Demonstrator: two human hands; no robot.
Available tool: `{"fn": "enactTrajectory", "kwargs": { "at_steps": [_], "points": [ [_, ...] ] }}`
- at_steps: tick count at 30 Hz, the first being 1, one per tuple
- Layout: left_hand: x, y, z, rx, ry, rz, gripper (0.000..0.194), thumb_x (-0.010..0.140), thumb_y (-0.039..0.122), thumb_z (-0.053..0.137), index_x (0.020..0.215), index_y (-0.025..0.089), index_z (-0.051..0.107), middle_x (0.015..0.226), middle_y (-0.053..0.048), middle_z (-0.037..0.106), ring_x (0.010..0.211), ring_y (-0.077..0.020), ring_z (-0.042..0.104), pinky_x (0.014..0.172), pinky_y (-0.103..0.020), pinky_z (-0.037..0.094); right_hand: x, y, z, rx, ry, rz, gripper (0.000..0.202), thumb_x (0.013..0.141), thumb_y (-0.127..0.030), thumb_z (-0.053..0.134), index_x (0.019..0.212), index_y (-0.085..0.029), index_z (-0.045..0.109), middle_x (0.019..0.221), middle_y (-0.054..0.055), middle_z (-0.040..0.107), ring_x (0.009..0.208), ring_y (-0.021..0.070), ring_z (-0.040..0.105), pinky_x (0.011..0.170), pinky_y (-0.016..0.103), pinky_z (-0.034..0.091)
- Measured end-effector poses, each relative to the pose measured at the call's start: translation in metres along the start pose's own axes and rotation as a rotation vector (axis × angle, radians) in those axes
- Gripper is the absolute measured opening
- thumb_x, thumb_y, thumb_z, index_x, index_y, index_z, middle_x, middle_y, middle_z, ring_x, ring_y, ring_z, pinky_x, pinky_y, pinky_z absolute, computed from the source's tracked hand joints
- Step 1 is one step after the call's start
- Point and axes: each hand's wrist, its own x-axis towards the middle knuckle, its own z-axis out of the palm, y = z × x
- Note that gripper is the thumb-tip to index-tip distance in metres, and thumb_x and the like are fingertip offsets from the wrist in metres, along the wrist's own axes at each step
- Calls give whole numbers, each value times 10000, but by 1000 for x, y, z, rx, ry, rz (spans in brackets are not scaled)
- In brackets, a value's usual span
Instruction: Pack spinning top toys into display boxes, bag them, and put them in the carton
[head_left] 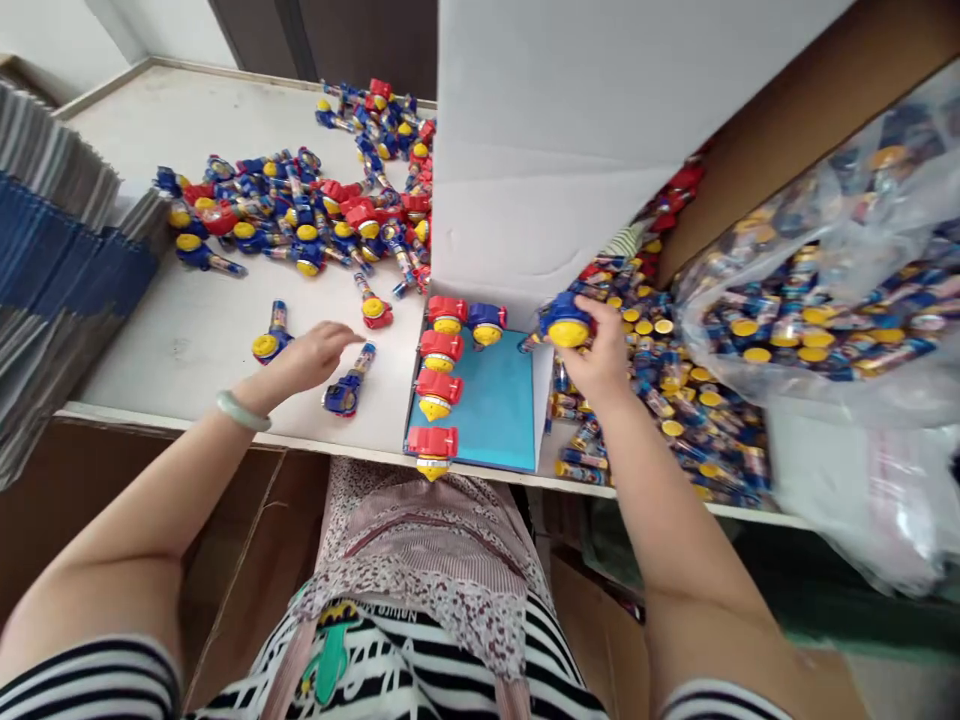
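My right hand (600,350) is closed around a blue toy (567,318) with a round yellow cap, held above the right edge of a shallow box (487,410) with a light-blue bottom. Inside that box, several red toys (441,348) stand in a column along the left side, and one blue toy (486,322) sits beside the rearmost. My left hand (322,352) hovers over the white table, its index finger stretched out and nothing visible in it. Just below its fingertips lies another blue toy with a clear tube (349,380).
A tall white box lid (570,130) rises behind the box. Loose red and blue toys (300,210) are heaped at the back left. Many small candy tubes (667,400) lie to the right, beside a clear plastic bag (825,300) of more. Stacked flat boxes (67,260) stand far left.
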Motion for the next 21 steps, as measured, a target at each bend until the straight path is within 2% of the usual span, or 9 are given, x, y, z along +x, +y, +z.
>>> {"fn": "enactTrajectory", "kwargs": {
  "at_steps": [2,3,5,7,10,12,15,18,21],
  "points": [
    [-21,-12,7,138,-238,104,623,788,-22,413,1310,234,637,1416,-108,562,1348,-298,489,1095,-478,476,-11,13,13,-49,-56,4,510,871,-386,647,1344,-240,526,1211,133,621,1191,320,613,1089,576,486],
    [-27,-15,10,189,-303,130,696,754,-46,422,1345,260,623,1494,-88,505,1410,-312,431,1114,-487,465,-14,17,20,-68,-75,11,494,881,-384,623,1342,-234,531,1210,139,617,1202,323,604,1101,586,469],
    [-30,-22,16,241,-366,149,744,735,-50,455,1380,289,603,1554,-70,451,1451,-324,386,1131,-498,456,-16,19,28,-87,-104,21,484,889,-371,596,1347,-227,533,1224,146,606,1229,320,588,1108,578,460],
    [-25,-28,20,235,-379,151,674,783,-13,469,1377,275,607,1555,-88,450,1449,-323,392,1145,-510,440,-14,19,28,-72,-148,10,483,882,-338,588,1348,-225,526,1245,143,607,1241,304,583,1099,545,473],
    [-16,-37,22,157,-359,133,468,874,95,460,1275,217,668,1543,-117,467,1467,-336,362,1175,-546,385,-10,17,22,-15,-222,-14,498,858,-279,583,1346,-223,502,1273,131,619,1222,280,599,1078,501,491],
    [-14,-39,19,42,-330,91,339,914,229,494,1183,205,698,1489,-124,527,1458,-345,375,1183,-561,362,-7,14,20,3,-259,-14,515,849,-250,571,1357,-217,488,1279,133,624,1203,274,607,1051,485,507],
    [-15,-34,9,-248,-230,-86,418,902,515,574,1152,204,697,1302,-138,654,1266,-338,563,1093,-489,471,-5,5,22,-107,-327,20,520,863,-208,539,1381,-222,491,1287,140,620,1235,286,584,1089,528,459],
    [-14,-11,-3,-562,-64,-250,505,859,640,622,1054,184,715,1052,-129,718,993,-299,661,913,-403,558,-4,-6,17,-350,-389,85,565,873,-270,617,1425,-258,494,1507,166,456,1454,390,371,1168,694,255],
    [3,30,-9,-901,48,-168,491,910,631,572,952,159,700,926,-124,698,848,-248,653,789,-373,557,3,-20,2,-471,-516,146,714,843,-418,713,1492,-302,439,1661,160,214,1533,496,132,1123,796,182]
  ]
}}
